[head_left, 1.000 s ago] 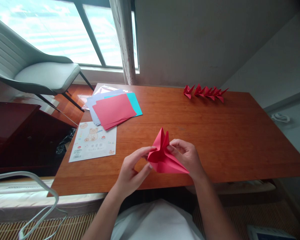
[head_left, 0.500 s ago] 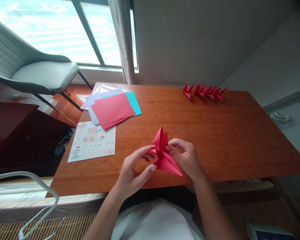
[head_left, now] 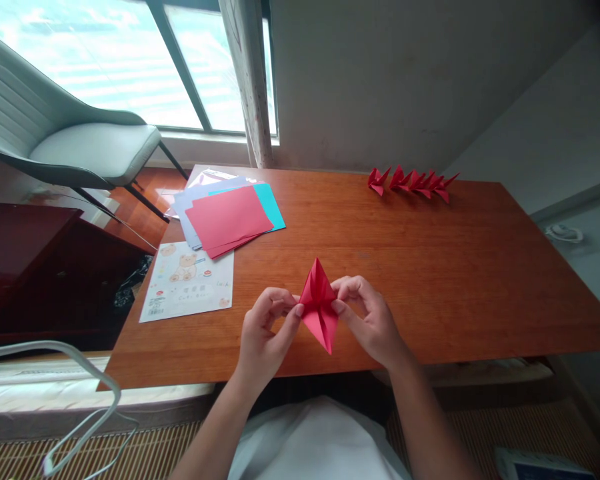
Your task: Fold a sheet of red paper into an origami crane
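Note:
Between my hands, just above the table's near edge, is a folded piece of red origami paper [head_left: 319,307]. It has a narrow diamond shape, one point facing away and one toward me, with a crease down its middle. My left hand [head_left: 270,323] pinches its left corner between thumb and fingers. On the opposite corner, my right hand [head_left: 367,313] pinches in the same way. At the far right of the table stands a row of several folded red paper cranes [head_left: 413,181].
Red paper sheets [head_left: 230,220] lie over blue and lilac ones on the wooden table [head_left: 430,280], at the left. Nearer me is a white sheet with a bear print [head_left: 187,283]. A grey chair [head_left: 95,150] stands by the window, and a white cable [head_left: 111,393] loops at lower left.
The red paper has gone from a spread, many-pointed form to a flat, narrow diamond. My left hand has moved from the paper's open flaps to pinch its left corner.

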A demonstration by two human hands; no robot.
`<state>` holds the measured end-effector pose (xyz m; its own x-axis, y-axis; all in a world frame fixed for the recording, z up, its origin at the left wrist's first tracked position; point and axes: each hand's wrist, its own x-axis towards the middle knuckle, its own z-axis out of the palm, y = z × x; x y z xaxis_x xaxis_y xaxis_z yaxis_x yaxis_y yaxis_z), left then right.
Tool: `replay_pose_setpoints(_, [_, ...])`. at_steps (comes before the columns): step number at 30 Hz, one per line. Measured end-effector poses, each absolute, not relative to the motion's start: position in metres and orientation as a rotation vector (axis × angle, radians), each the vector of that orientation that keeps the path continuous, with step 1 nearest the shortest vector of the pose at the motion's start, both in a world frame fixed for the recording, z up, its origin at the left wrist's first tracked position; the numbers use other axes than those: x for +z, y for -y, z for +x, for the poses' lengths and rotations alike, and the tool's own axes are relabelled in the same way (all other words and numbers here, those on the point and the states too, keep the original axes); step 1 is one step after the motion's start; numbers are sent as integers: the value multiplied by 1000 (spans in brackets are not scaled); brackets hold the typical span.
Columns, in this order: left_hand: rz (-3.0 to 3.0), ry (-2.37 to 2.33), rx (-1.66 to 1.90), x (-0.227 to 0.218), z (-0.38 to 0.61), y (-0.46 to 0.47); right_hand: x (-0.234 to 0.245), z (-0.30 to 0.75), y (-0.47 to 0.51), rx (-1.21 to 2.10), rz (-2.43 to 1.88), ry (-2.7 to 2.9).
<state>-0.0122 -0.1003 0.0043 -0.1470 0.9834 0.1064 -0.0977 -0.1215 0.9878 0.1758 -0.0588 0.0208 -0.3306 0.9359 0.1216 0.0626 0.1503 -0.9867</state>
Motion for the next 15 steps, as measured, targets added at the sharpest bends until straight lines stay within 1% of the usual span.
replay_pose_setpoints(2, [1100, -1154, 1448, 2, -12, 101, 20, 176, 60, 1290, -931, 1600])
replay_pose_setpoints(7, [1134, -1133, 1438, 2, -12, 101, 24, 181, 58, 1147, -838, 1763])
replay_pose_setpoints(15, [1150, -1185, 1448, 15, -14, 101, 26, 187, 58, 1008, -850, 1934])
